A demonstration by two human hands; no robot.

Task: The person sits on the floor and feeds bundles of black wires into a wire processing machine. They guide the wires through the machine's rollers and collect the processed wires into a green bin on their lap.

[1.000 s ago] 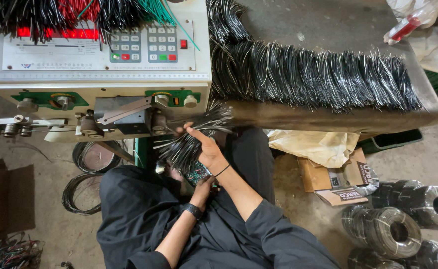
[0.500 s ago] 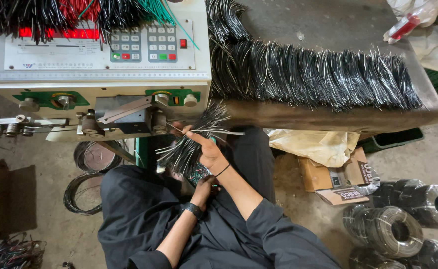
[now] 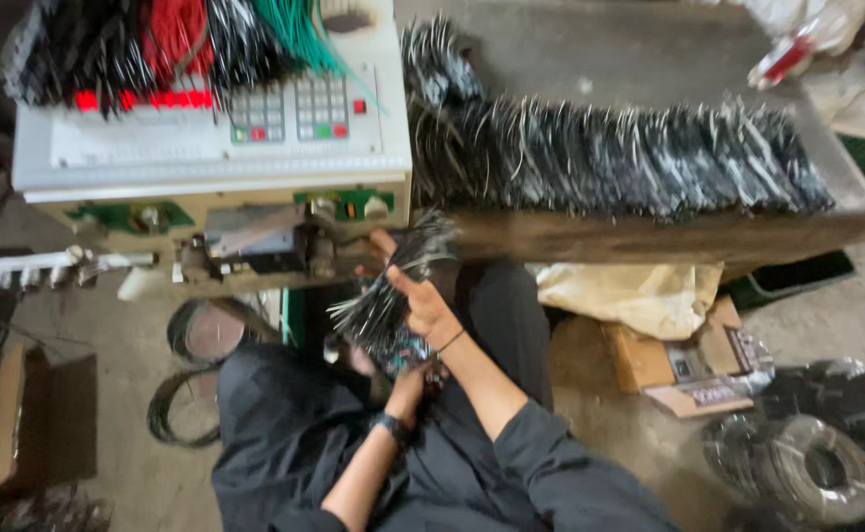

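A bundle of short black cut wires with bare silvery ends (image 3: 385, 296) sits in front of the person's lap, just below the front of the machine. The right hand (image 3: 422, 300) wraps its fingers around the bundle from the right side, grasping it. The left hand (image 3: 411, 372) sits under the bundle's lower end; blur hides whether its fingers clench anything, so I cannot tell.

Just above stands a cream, box-shaped wire-cutting machine with a keypad and red display (image 3: 206, 148), with loose black, red and green wires (image 3: 176, 39) heaped on its top. To the right, a long row of cut black wires (image 3: 629, 163) lies across a worn wooden bench (image 3: 669, 236). Below the bench, on the grey concrete floor (image 3: 816, 315), lie a torn cardboard box (image 3: 683, 360) and coils of black wire (image 3: 806, 463).
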